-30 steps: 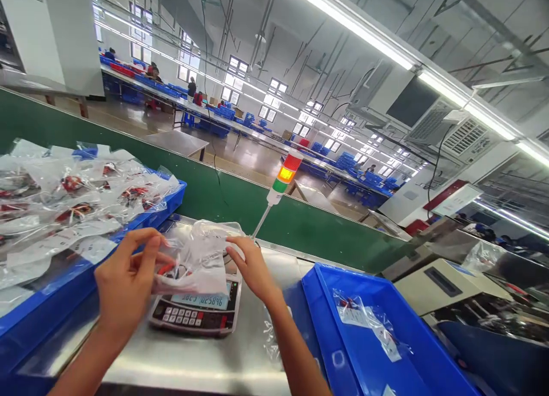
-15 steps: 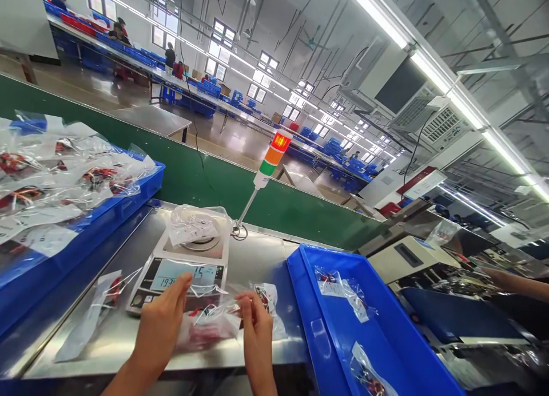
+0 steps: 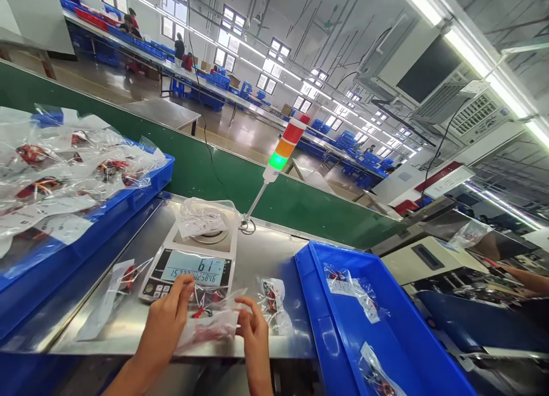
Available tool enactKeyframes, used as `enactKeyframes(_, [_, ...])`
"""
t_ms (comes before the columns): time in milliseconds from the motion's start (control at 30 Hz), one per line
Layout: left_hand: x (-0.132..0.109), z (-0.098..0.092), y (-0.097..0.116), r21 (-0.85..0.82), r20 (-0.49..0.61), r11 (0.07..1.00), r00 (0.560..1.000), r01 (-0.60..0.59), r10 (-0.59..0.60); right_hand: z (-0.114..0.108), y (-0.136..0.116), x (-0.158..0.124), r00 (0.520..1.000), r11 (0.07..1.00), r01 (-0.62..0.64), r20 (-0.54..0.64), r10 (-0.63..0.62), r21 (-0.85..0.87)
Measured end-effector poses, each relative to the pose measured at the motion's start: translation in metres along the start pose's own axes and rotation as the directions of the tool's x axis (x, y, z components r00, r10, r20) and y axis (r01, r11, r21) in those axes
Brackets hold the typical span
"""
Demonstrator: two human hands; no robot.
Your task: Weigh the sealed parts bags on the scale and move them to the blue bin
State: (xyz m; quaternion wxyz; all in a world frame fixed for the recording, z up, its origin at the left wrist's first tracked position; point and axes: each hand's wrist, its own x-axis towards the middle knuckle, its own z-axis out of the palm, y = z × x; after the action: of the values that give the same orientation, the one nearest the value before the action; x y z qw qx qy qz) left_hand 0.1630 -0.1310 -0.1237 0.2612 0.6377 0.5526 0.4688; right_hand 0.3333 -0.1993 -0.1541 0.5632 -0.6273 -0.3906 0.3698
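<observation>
My left hand (image 3: 165, 324) and my right hand (image 3: 254, 333) both grip a clear plastic bag (image 3: 209, 323) with red wired parts inside, held low over the near edge of the steel table (image 3: 266, 253). Just beyond my hands stands a digital scale (image 3: 191, 261) whose display is lit, and an empty-looking clear bag (image 3: 205, 216) rests on its pan. One filled bag (image 3: 273, 303) lies on the table to the right of my hands, another (image 3: 112, 287) to the left.
A blue bin (image 3: 86, 224) heaped with bagged parts stands on the left. A second blue bin (image 3: 326, 304) with a few bags is at the right. A signal tower light (image 3: 283, 150) rises behind the scale, before a green conveyor belt (image 3: 300, 207). Another person's arm (image 3: 525, 278) shows far right.
My hands came down from above the scale to the table's near edge, holding a bag. One clear bag stayed on the scale pan. The scale display changed.
</observation>
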Motion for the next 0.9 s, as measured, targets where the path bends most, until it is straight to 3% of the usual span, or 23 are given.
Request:
enactKeyframes(33, [0.002,-0.003,-0.001,-0.008,0.027,1.000,1.000,0.016,-0.015,0.000,0.001,0.000,1.000,1.000,-0.011,-0.003,0.011,0.014])
enactKeyframes(133, [0.009,-0.011,-0.001,-0.013,0.044,1.000,0.999,0.022,-0.022,0.001,-0.001,0.001,0.981,1.000,-0.015,-0.196,0.013,-0.011])
enactKeyframes(200, [0.011,-0.015,0.001,-0.009,0.026,1.000,0.999,0.030,-0.030,0.002,-0.006,0.002,0.964,1.000,0.007,-0.265,0.002,0.031])
enactKeyframes(300, [0.010,-0.016,0.008,-0.050,0.048,0.998,0.998,0.031,-0.029,0.006,-0.014,0.003,0.987,0.989,0.032,-0.160,-0.009,0.142])
enactKeyframes(433, [0.011,-0.020,0.017,-0.153,0.099,0.988,0.995,-0.009,0.025,0.005,-0.019,0.001,0.994,0.957,-0.109,0.027,0.105,0.269])
enactKeyframes(500, [0.025,-0.030,0.017,-0.096,0.016,0.991,0.995,-0.094,0.096,-0.005,-0.024,0.002,0.991,0.941,-0.121,-0.010,0.131,0.315])
enactKeyframes(567, [0.048,-0.042,0.011,0.070,-0.075,0.981,0.980,-0.182,0.187,-0.021,-0.033,0.007,0.988,0.945,-0.070,-0.108,0.110,0.320])
enactKeyframes(600, [0.062,-0.047,0.007,0.159,-0.085,0.961,0.967,-0.226,0.241,-0.030,-0.039,0.012,0.985,0.954,-0.044,-0.148,0.092,0.298])
enactKeyframes(667, [0.090,-0.054,-0.002,0.259,0.004,0.905,0.937,-0.339,0.350,-0.044,-0.058,0.026,0.982,0.975,0.002,-0.183,0.039,0.221])
enactKeyframes(767, [0.128,-0.053,-0.007,0.222,0.108,0.853,0.881,-0.473,0.460,-0.047,-0.094,0.064,0.974,0.985,0.133,-0.200,-0.109,0.111])
enactKeyframes(833, [0.150,-0.052,0.000,0.137,0.039,0.875,0.885,-0.464,0.463,-0.034,-0.120,0.098,0.942,0.956,0.287,-0.201,-0.270,0.060])
enactKeyframes(900, [0.172,-0.060,0.016,0.037,-0.106,0.926,0.919,-0.377,0.378,-0.013,-0.140,0.135,0.891,0.899,0.437,-0.155,-0.426,0.039])
